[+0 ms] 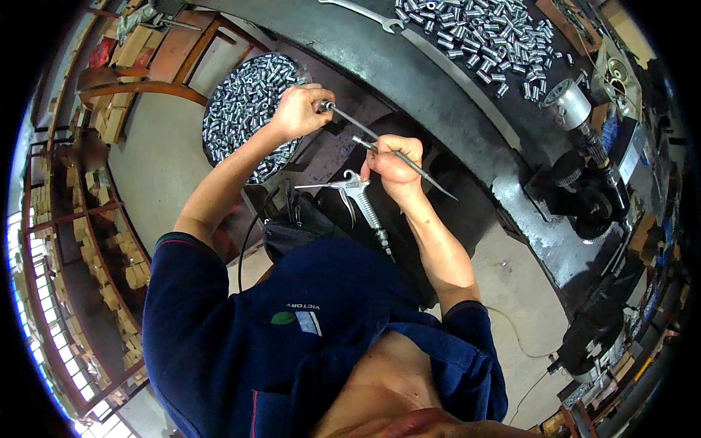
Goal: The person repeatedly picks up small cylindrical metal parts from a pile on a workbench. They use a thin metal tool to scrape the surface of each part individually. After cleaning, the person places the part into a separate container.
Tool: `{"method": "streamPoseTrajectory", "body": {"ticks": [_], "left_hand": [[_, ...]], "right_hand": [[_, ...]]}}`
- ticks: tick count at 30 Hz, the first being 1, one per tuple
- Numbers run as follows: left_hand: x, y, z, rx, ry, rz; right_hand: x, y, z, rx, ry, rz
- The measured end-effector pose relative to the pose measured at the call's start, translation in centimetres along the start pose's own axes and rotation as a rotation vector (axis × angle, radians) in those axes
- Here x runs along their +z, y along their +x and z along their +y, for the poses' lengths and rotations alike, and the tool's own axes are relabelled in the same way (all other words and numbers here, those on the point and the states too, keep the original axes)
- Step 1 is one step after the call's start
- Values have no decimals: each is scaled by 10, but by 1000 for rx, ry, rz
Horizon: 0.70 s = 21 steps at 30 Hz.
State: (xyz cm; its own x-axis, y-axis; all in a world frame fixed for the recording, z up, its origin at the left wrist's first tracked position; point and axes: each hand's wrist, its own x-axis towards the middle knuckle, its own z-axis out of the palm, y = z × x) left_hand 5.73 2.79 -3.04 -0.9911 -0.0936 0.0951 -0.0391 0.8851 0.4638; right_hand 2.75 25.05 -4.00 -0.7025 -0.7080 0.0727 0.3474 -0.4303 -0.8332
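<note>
1. The dark workbench (438, 95) curves across the upper part of the view and serves as landmark. Everything the hands do happens just off its near edge, on the person's side, over the gap between bench and body.

2. Left of the bench's near edge sits a round tub of small metal sleeves (248, 109), heaped full. A second scatter of the same sleeves (489, 33) lies on the bench top, well apart from both hands, with a flat spanner (361, 13) beside it.

3. A thin metal rod (391, 150) runs alongside the bench edge. Its long axis slants from upper left, at the left hand, down to a pointed tip at lower right, past the right hand. The tip hangs free, touching nothing.

4. The left hand (296, 111) is closed around the rod's upper end, fingers curled tight, directly over the tub's right rim. It is the hand nearer the tub.

5. The right hand (394, 169) is clamped on the rod's middle, thumb and fingers pinched together. A small sleeve seems threaded on the rod just above this grip, though it is too small to be sure.

6. Below the right hand, further from the bench, an air blow gun (358, 193) hangs, untouched.
</note>
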Motion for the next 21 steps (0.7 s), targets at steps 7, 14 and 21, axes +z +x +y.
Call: {"method": "streamPoseTrajectory", "body": {"ticks": [7,14,21], "left_hand": [[0,-3,14,91,20,-27],[12,-6,41,257,-60,-67],[-31,39,-4,239,179,133]], "right_hand": [[-5,3,4,25,-58,-23],[-7,9,26,-91,-501,5],[-16,6,6,-121,-376,95]]}}
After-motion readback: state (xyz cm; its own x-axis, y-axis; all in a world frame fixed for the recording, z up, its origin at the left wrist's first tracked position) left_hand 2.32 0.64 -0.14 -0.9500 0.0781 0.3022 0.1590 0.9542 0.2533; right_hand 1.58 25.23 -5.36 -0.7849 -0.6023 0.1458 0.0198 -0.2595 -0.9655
